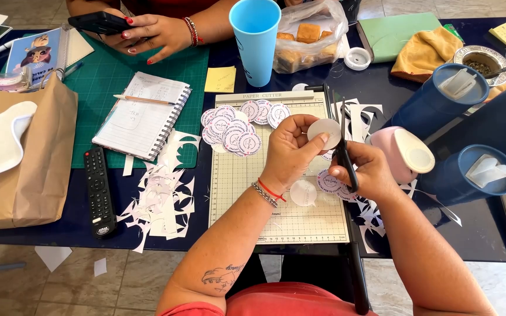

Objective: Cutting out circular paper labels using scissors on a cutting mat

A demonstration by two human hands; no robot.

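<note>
Over cutting board point(247, 199), hands hold white round sticker point(324, 132).

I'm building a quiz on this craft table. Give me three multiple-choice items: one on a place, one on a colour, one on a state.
1. Where does the remote lie?
A. left of the cutting board
B. on the board
C. right of the board

2. What colour is the tall cup?
A. red
B. light blue
C. yellow

3. What does the left hand hold?
A. nothing
B. a pencil
C. a round white disc

Answers:
1 A: the remote rests on the dark table left of the board, by paper scraps.
2 B: the cup is light blue.
3 C: its fingers pinch the disc, while the right hand holds black scissors.
</note>
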